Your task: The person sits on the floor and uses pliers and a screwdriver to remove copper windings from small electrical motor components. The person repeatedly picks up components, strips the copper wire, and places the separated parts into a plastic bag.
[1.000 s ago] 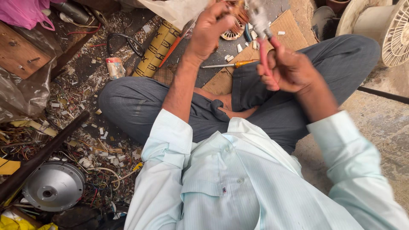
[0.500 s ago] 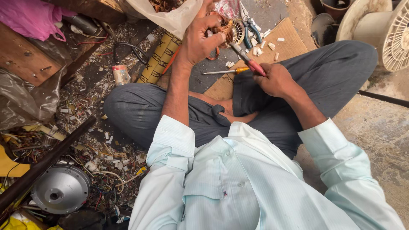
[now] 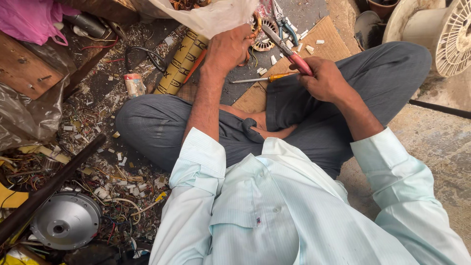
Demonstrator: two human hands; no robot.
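Note:
I sit cross-legged on the floor in a pale shirt and grey trousers. My left hand [image 3: 229, 48] grips a bundle of copper-coloured wire [image 3: 254, 28] at the mouth of a whitish plastic bag [image 3: 206, 14]. My right hand [image 3: 321, 78] is closed around red-handled pliers [image 3: 289, 49], whose metal jaws point up and left toward the wire. A round motor winding [image 3: 265, 43] lies on the floor just past the two hands. A yellow-handled screwdriver [image 3: 262, 78] rests on a piece of cardboard [image 3: 324, 41] below the pliers.
Blue-handled cutters [image 3: 284, 22] lie at the top. A white fan guard [image 3: 454, 37] stands at the top right. Left of my knee are a yellow-black roll [image 3: 179, 61], scattered wire scraps [image 3: 108, 172], a grey metal motor cover [image 3: 66, 221], a dark rod [image 3: 49, 184] and a pink bag [image 3: 32, 19].
Both hands have come down from in front of me toward the floor. The left hand now grips wire by the bag, and the pliers point at it.

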